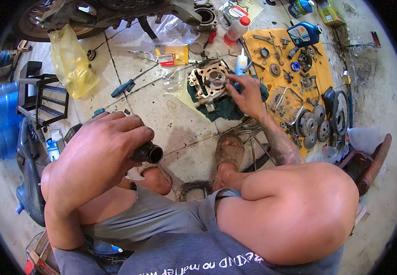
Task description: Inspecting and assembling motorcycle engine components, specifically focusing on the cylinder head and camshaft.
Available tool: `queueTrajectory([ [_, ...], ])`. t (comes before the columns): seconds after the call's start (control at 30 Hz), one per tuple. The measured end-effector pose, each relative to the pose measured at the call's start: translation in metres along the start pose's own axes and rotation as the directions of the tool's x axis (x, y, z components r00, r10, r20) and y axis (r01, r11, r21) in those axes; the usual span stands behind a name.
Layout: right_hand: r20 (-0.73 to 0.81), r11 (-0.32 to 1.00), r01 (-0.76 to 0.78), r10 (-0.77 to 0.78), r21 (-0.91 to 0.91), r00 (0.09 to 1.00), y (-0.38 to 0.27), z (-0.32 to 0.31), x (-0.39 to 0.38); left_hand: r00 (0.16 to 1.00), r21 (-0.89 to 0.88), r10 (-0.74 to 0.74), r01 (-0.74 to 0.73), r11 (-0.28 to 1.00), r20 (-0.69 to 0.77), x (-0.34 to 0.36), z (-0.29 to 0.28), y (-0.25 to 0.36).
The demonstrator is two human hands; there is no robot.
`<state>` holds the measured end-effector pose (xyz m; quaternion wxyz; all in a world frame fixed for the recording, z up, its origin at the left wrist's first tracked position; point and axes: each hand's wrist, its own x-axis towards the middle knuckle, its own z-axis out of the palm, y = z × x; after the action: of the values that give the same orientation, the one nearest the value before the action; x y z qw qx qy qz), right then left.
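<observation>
My left hand (pixel 111 135) is raised in front of my left knee, its fingers wrapped round a dark cylindrical tool (pixel 149 154) with a round hollow end turned to the right. Most of that tool is hidden behind the hand. Farther off, my right hand (pixel 248 95) reaches to an engine cylinder head (pixel 203 81), its thumb and fingertips at the right edge of the metal. The cylinder head lies face up on a dark green cloth (pixel 223 112), its round chamber showing. A white and blue squeeze bottle (pixel 241 64) stands just behind it.
Right of the cylinder head, a yellow sheet (pixel 324 75) bears gears, bolts, a wire basket (pixel 286 103) and a blue oil bottle (pixel 305 34). A red-capped bottle (pixel 236 31) stands behind. A screwdriver (pixel 123 88), yellow bag (pixel 72 64) and black stool (pixel 42 94) are at left.
</observation>
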<state>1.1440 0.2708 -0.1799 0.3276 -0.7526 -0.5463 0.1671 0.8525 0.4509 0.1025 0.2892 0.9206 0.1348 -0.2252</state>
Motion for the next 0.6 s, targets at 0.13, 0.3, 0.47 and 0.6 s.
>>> queueTrajectory([
  [0.13, 0.047, 0.995, -0.093, 0.094, -0.028, 0.994, 0.008, 0.007, 0.027, 0.999, 0.009, 0.017, -0.016, 1.000, -0.029, 0.003, 0.001, -0.001],
  [0.3, 0.099, 0.999, -0.020, 0.023, -0.035, 0.995, 0.009, -0.008, 0.005, 1.000, -0.008, -0.002, 0.002, 1.000, -0.011, -0.003, -0.001, -0.003],
  [0.47, 0.212, 1.000, -0.001, 0.007, -0.026, 0.977, 0.003, -0.020, -0.018, 0.999, 0.002, -0.039, 0.039, 0.999, 0.021, -0.004, 0.001, -0.005],
  [0.6, 0.113, 0.999, -0.038, 0.041, -0.024, 0.993, 0.002, -0.016, 0.002, 1.000, 0.010, 0.018, -0.018, 1.000, 0.005, -0.003, -0.001, -0.004],
])
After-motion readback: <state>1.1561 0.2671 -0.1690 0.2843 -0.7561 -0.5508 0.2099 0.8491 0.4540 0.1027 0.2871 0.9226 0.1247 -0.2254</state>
